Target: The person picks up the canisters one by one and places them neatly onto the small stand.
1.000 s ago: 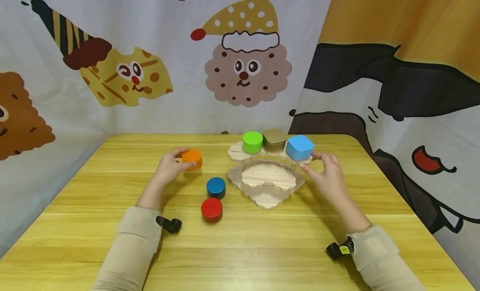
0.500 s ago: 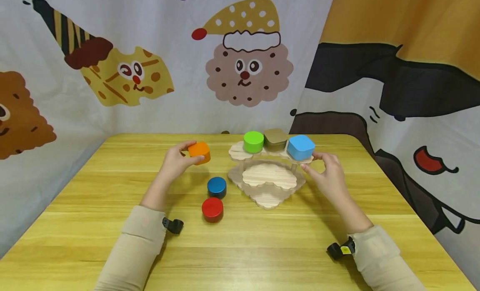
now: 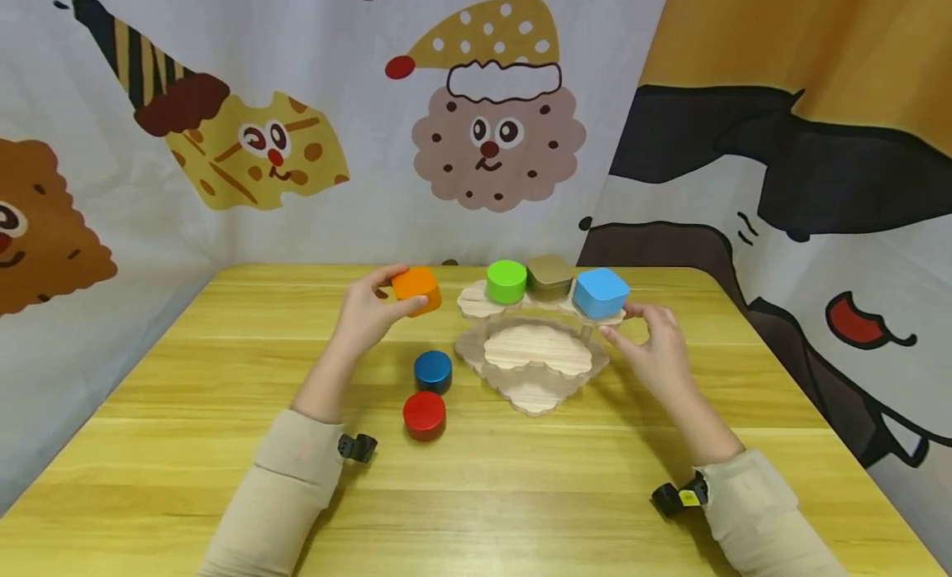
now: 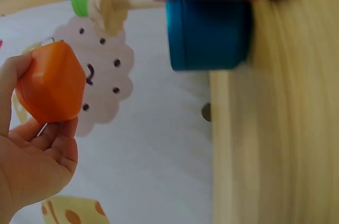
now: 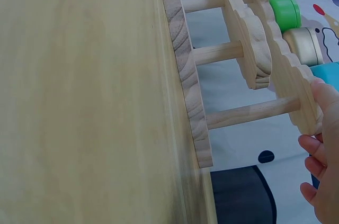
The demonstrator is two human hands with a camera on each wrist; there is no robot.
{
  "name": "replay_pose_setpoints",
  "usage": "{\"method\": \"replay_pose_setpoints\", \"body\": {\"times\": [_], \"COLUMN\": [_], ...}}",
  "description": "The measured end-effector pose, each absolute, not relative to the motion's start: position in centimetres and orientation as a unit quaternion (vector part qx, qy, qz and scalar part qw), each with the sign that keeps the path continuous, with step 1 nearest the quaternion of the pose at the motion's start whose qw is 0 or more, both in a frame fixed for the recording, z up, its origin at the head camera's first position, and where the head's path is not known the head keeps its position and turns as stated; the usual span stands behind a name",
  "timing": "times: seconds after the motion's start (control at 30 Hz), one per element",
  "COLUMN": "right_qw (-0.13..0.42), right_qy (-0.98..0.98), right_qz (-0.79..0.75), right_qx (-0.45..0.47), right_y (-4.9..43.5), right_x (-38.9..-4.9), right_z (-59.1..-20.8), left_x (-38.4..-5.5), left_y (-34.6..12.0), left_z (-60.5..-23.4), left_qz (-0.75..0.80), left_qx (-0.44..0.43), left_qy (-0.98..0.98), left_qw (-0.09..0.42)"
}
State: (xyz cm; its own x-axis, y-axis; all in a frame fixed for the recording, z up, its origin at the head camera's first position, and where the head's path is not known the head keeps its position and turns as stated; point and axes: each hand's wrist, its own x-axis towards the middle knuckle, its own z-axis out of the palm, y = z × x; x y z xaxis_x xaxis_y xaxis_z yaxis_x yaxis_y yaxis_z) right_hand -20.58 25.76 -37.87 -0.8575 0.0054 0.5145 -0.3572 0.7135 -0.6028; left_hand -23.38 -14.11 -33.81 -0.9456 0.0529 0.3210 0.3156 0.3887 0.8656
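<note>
My left hand (image 3: 367, 311) pinches an orange rounded block (image 3: 418, 291) between thumb and fingers, held above the table left of a tiered wooden stand (image 3: 537, 350). In the left wrist view the same orange block (image 4: 53, 82) shows against the curtain. The right hand (image 3: 654, 345) grips the right end of the stand's top shelf, thumb on the near side, as the right wrist view shows at the shelf (image 5: 310, 113). On that shelf sit a green round block (image 3: 506, 282), a brown block (image 3: 549, 278) and a light blue block (image 3: 601, 293), with bare shelf at its left end.
A dark blue round block (image 3: 433, 371) and a red round block (image 3: 425, 416) stand on the wooden table (image 3: 506, 511), in front and left of the stand. Behind the table hangs a curtain (image 3: 297, 230) with cartoon prints.
My left hand has lifted the orange block and carried it right, toward the stand's top shelf. The right hand keeps its hold on the shelf; the other blocks stay put.
</note>
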Motion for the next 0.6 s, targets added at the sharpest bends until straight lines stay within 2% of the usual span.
{"method": "replay_pose_setpoints", "body": {"times": [0.3, 0.6], "right_qw": [0.249, 0.243], "right_qy": [-0.891, -0.894], "right_qz": [0.368, 0.365], "right_qx": [0.097, 0.095], "right_y": [25.8, 25.6], "right_x": [-20.5, -20.4], "right_z": [-37.8, -37.7], "left_x": [-22.5, -22.7], "left_y": [-11.9, -9.7], "left_z": [-32.2, -31.9], "left_qz": [-0.561, -0.577], "left_qx": [-0.125, -0.118], "left_qy": [-0.807, -0.800], "left_qw": [0.135, 0.115]}}
